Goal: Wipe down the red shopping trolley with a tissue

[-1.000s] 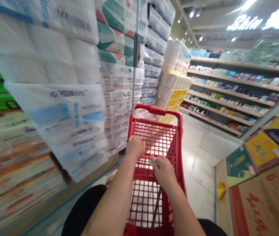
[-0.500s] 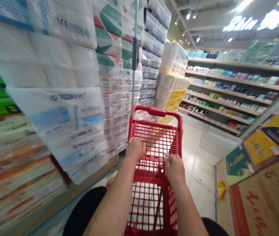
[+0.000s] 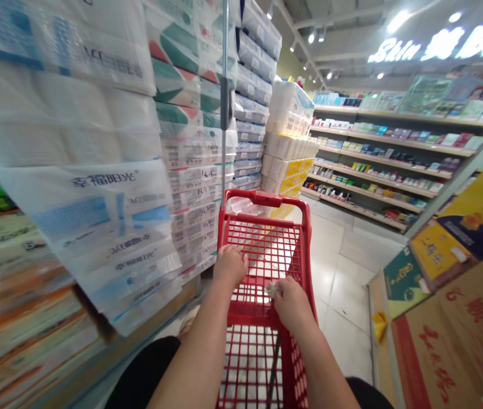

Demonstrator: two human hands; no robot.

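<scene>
A red plastic shopping basket [image 3: 248,317] with grid walls stands in front of me, its handle [image 3: 273,199] at the far end. My left hand [image 3: 230,266] is over its left side, fingers curled inward; whether they grip the rim is hidden. Above the basket's middle, toward the right side, my right hand [image 3: 291,302] pinches a small crumpled whitish piece [image 3: 271,289] between thumb and fingers. The material of that piece is too small to tell.
Tall stacks of wrapped paper rolls [image 3: 83,199] line the left, with a thin metal pole [image 3: 224,165] before them. Shelves of small boxed goods [image 3: 378,153] stand at the back right. Cartons [image 3: 450,346] crowd the near right beside the tiled floor [image 3: 335,272].
My right hand has moved left and slightly down, carrying the whitish piece farther over the basket's middle. My left hand stays near the left side. The whole view has shifted slightly.
</scene>
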